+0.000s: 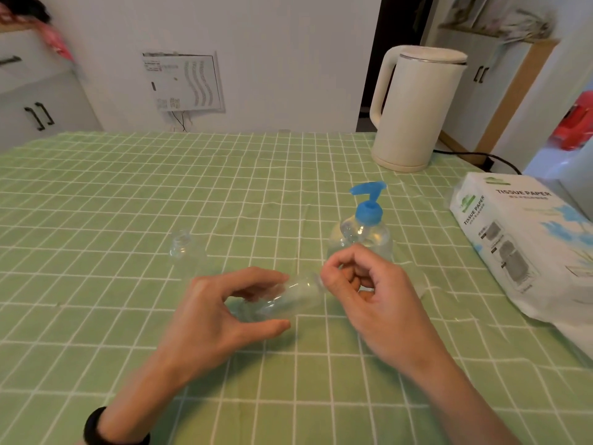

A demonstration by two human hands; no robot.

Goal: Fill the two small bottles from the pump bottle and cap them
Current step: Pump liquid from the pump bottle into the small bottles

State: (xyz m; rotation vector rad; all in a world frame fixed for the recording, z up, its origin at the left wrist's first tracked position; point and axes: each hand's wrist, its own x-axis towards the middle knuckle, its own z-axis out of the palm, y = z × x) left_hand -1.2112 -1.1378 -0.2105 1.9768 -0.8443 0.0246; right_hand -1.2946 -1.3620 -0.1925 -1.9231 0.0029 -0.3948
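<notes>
Gripping small clear plastic bottle (288,298) with left hand (218,313), thumb below, fingers curved over the body. Tipped on its side just above green white-checked tablecloth (128,194), neck pointing right. Pinching the neck end with right hand (369,293), fingers curled in tight around it. Cannot tell whether a cap sits under those fingers. Both hands clamped on the same bottle, close together, near middle of table. Contents blurred, fill level not readable.

Standing upright to the left and farther back, well apart from the hands: second small clear bottle (184,252), blurry, mouth seemingly open. Just behind right hand: clear round pump bottle with blue pump head (365,226), upright, spout pointing left.

At far right of table: cream electric kettle (417,107), lid down, with black cable (475,155) trailing off to the right behind it. Along right edge: white tissue paper pack (519,239) lying flat, printed "TISSUE PAPER". On left wrist: black band (96,425). Behind table: white wall, white cabinet with black handles (38,115) at left.
</notes>
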